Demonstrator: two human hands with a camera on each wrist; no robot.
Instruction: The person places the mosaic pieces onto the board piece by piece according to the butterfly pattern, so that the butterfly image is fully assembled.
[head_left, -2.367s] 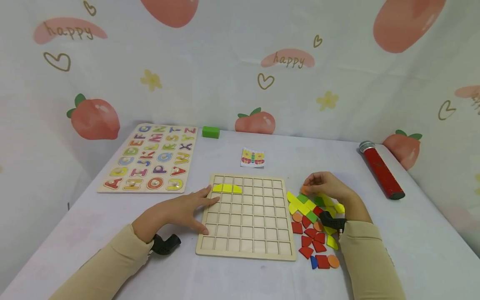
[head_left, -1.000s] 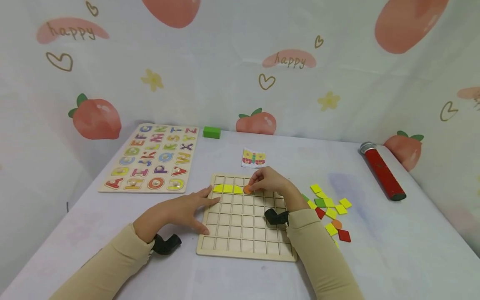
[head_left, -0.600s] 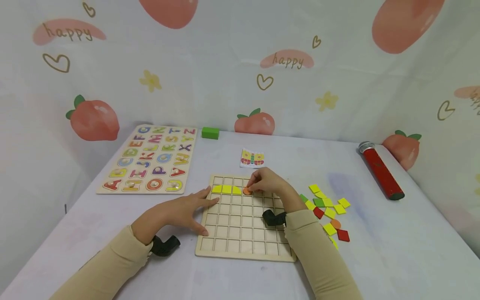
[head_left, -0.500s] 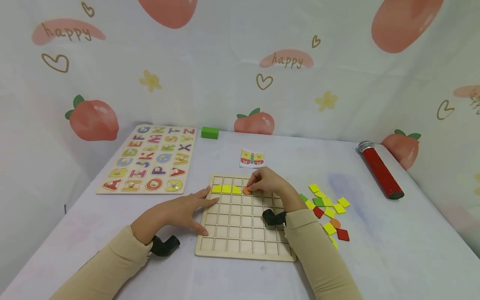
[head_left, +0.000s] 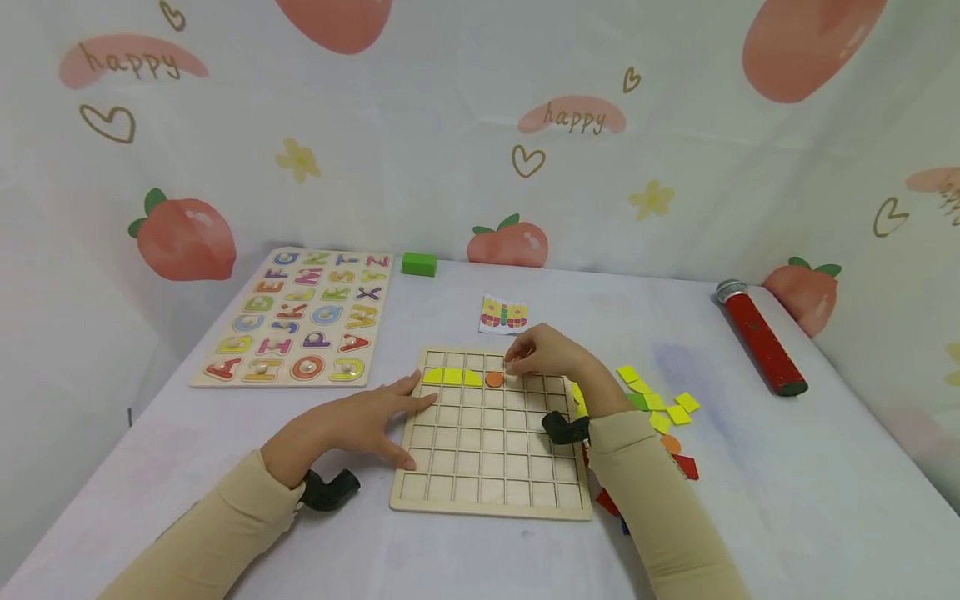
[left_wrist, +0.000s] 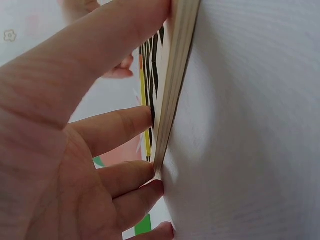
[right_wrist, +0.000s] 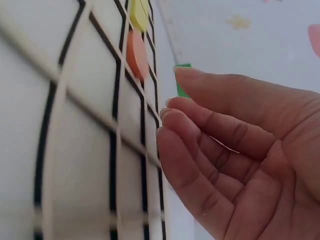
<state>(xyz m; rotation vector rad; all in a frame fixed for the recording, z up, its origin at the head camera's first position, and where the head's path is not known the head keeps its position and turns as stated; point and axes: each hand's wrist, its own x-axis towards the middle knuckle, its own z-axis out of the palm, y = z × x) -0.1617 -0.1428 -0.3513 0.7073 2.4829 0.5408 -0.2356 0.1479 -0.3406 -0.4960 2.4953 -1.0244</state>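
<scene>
A wooden grid board lies flat on the table. My left hand is spread along its left side, thumb and fingertips touching the edge, as the left wrist view also shows. In one of the board's upper rows sit a yellow square tile and two yellow tiles with a rounded corner, one on each side of it. Just right of them an orange round tile occupies its own cell. My right hand hovers beside this disc, fingers loosely bent and holding nothing; the right wrist view shows a gap between thumb and fingers.
Loose coloured tiles are scattered right of the board, partly behind the right sleeve. Beyond the board lies a butterfly picture card. An alphabet puzzle and a green block are at the back left, a red microphone at the right.
My right hand brought the orange round tile from the loose tiles to the board, let go of it and moved slightly right. The left hand has stayed at the board's edge.
</scene>
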